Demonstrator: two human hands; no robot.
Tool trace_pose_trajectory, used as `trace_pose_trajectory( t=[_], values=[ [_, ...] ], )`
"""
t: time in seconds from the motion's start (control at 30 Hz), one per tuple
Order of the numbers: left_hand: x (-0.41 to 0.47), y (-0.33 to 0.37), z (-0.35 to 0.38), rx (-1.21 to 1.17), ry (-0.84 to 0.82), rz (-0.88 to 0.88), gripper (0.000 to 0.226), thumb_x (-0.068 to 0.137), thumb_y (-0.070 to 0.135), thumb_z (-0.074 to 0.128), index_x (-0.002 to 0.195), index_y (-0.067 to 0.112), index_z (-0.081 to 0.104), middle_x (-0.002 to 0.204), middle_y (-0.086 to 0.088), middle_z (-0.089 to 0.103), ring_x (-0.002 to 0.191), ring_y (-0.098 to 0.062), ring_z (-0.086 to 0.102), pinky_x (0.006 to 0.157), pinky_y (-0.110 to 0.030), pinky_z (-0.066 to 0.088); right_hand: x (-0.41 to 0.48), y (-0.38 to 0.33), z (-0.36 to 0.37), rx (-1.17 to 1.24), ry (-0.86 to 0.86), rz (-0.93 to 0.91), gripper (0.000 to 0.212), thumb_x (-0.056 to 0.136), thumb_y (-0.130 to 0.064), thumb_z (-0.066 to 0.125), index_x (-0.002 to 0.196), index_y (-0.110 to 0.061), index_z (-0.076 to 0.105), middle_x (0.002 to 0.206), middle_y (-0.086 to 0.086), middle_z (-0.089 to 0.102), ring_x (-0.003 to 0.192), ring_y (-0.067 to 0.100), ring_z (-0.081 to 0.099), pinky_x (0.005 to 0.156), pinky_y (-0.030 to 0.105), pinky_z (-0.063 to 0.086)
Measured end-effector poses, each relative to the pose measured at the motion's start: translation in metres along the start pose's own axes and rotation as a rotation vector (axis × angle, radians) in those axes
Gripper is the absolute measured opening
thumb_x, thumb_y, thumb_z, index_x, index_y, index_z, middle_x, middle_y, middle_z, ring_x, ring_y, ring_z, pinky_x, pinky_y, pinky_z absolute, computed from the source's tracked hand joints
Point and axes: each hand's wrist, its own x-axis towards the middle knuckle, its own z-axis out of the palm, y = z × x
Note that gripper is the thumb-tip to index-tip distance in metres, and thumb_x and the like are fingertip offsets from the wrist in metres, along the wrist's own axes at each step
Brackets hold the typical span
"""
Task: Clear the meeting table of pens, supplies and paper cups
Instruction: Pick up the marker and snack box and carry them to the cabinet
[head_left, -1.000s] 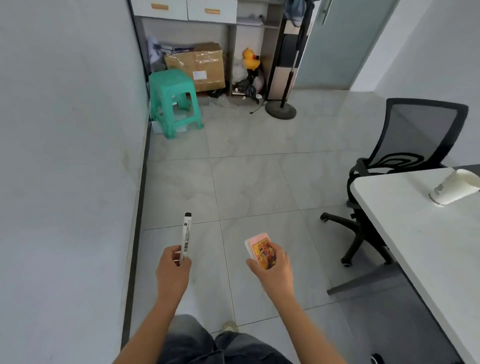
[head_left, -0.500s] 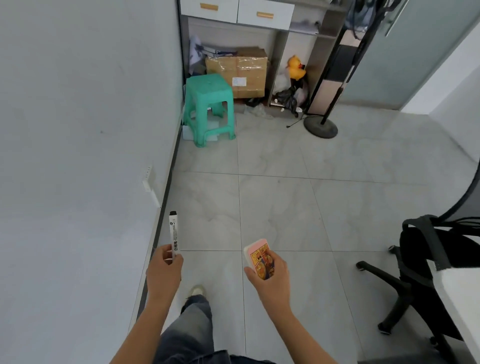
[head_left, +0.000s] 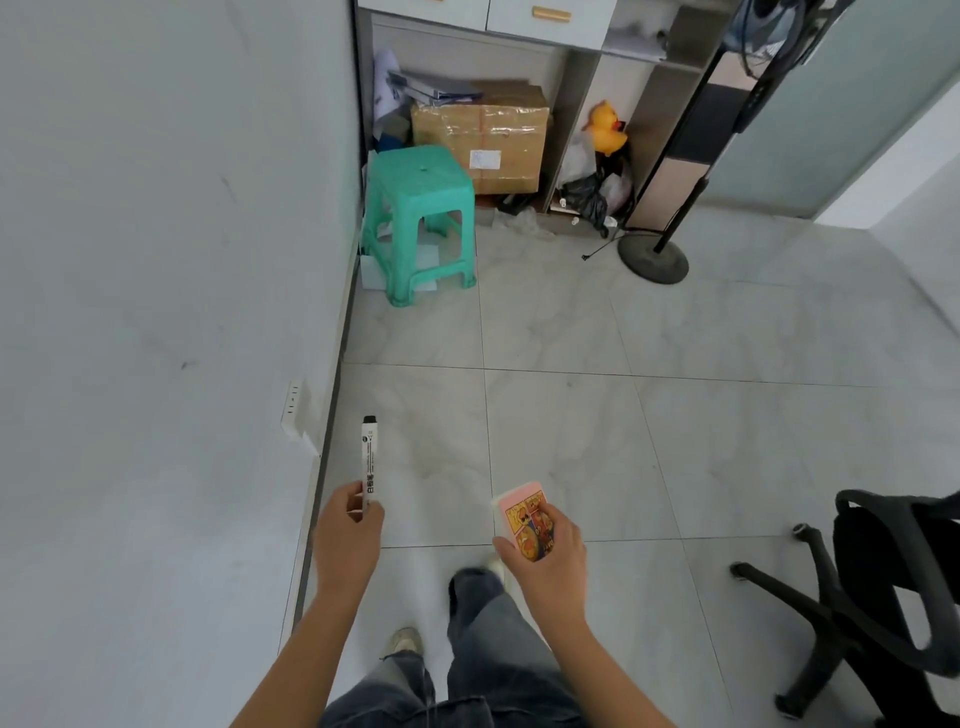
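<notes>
Closest to us are our own legs in grey jeans (head_left: 488, 649), one light shoe (head_left: 402, 642) on the pale tiled floor (head_left: 571, 441). At our right stands a black office chair (head_left: 883, 597), its wheeled base reaching towards us; it is beside our path, not across it. The white wall (head_left: 156, 312) runs close along our left, with a socket (head_left: 293, 410) low on it. The tiles ahead lie open up to a green plastic stool (head_left: 421, 218) in the corner by the wall. Just behind the stool sits a taped cardboard box (head_left: 483, 140) under a cabinet (head_left: 519, 15), with papers stacked at its left. To the right of the box are a yellow toy duck (head_left: 605, 127) and a black bag (head_left: 587, 200), and the round base of a black stand (head_left: 653, 257) rests on the floor in front of them.

Both our hands are full and held out low over the floor, well apart. Our left hand (head_left: 345, 540) grips the lower end of a white marker (head_left: 369, 460), which points up and away, black cap at the far end. Our right hand (head_left: 550, 556) curls round a small pink-edged block (head_left: 524, 519) with a cartoon print facing us; its far end sticks out past our fingers.
</notes>
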Motion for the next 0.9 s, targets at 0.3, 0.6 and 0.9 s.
trace_pose_trajectory(
  t=[0.3,0.6,0.9],
  values=[
    [0.106,0.068,0.052,0.028,0.064,0.055,0.027,0.090,0.007,0.046,0.115,0.006,0.057,0.076,0.006,0.053,0.065,-0.005,0.048,0.058,-0.017,0.037,0.145,-0.061,0.003,0.053,-0.006,-0.093,0.070,0.070,-0.038,0.074,0.129,-0.019,0.041,0.123,0.002,0.048,0.107,0.015,0.043,0.098,0.041,0.043],
    [0.203,0.175,0.142,0.007,0.131,0.127,0.025,0.090,0.005,0.045,0.112,0.004,0.058,0.089,-0.006,0.060,0.065,-0.008,0.048,0.060,-0.024,0.038,0.308,-0.132,-0.043,0.117,0.042,-0.162,0.072,0.068,-0.037,0.076,0.128,-0.016,0.043,0.119,0.001,0.049,0.108,0.019,0.047,0.095,0.042,0.046],
    [0.275,0.219,0.207,0.067,0.089,0.087,0.027,0.089,0.003,0.046,0.114,0.000,0.056,0.090,-0.007,0.055,0.065,-0.009,0.047,0.057,-0.019,0.036,0.404,-0.140,-0.048,0.067,0.034,-0.043,0.073,0.069,-0.043,0.074,0.130,-0.021,0.041,0.125,0.002,0.049,0.111,0.020,0.047,0.095,0.044,0.046]
  ],
)
